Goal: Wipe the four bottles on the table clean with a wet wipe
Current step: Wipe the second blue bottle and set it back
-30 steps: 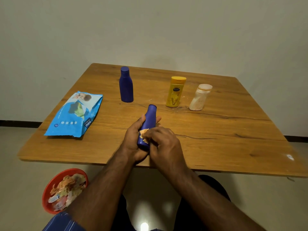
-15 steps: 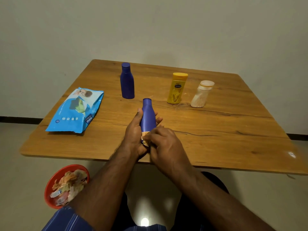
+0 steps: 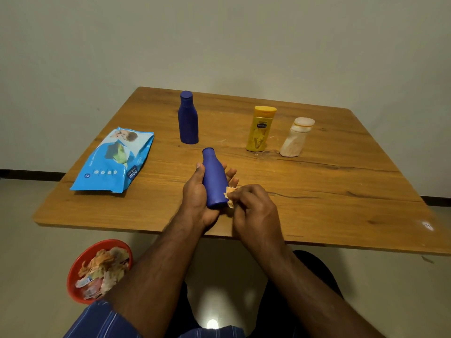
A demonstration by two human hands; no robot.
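The wipe (image 3: 230,194), pinched in the right hand (image 3: 253,211), has slid off the bottle (image 3: 214,179) base to its side; the left hand (image 3: 197,198) grips the bottle above the worktop (image 3: 317,181). Wiping continues.

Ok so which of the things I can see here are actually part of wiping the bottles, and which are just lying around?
Part of the job:
- blue bottle held in the left hand
- wipe pinched in the right hand
- standing blue bottle
- yellow bottle
- white bottle
- wipes pack

Lying about:
- red bowl of scraps on the floor
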